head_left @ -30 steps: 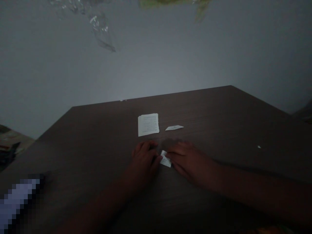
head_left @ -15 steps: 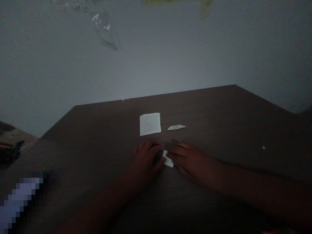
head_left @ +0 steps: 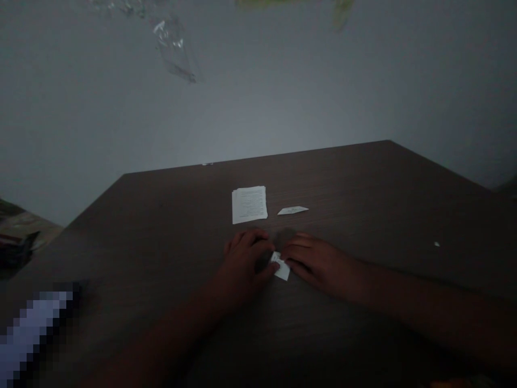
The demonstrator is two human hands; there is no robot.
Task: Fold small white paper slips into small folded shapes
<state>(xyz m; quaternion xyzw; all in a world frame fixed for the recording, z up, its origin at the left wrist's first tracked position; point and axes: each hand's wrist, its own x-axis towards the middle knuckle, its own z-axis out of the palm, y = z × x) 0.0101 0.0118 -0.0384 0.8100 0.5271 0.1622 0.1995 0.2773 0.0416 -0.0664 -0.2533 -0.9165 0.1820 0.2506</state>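
Observation:
A small folded piece of white printed paper (head_left: 283,271) lies on the dark wooden table (head_left: 177,215) between my two hands. My left hand (head_left: 247,264) pinches its left side, the thumb on top and the forefinger at its far edge. From the right, my right hand (head_left: 319,261) has its fingertips closed on the paper's upper right edge. The fingers cover part of the folds. Just beyond my hands are a stack of square printed paper sheets (head_left: 249,205) and a folded paper strip with pointed ends (head_left: 293,210).
A blurred-out bright rectangular object (head_left: 32,328) lies at the table's left front. A tiny white scrap (head_left: 437,244) is off to the right. Behind the table rises a pale wall (head_left: 283,97) with a clear plastic piece (head_left: 173,48) on it.
My right hand has shifted slightly up and right, and more of the small folded paper shows between my hands. The stack and the folded strip stay where they were.

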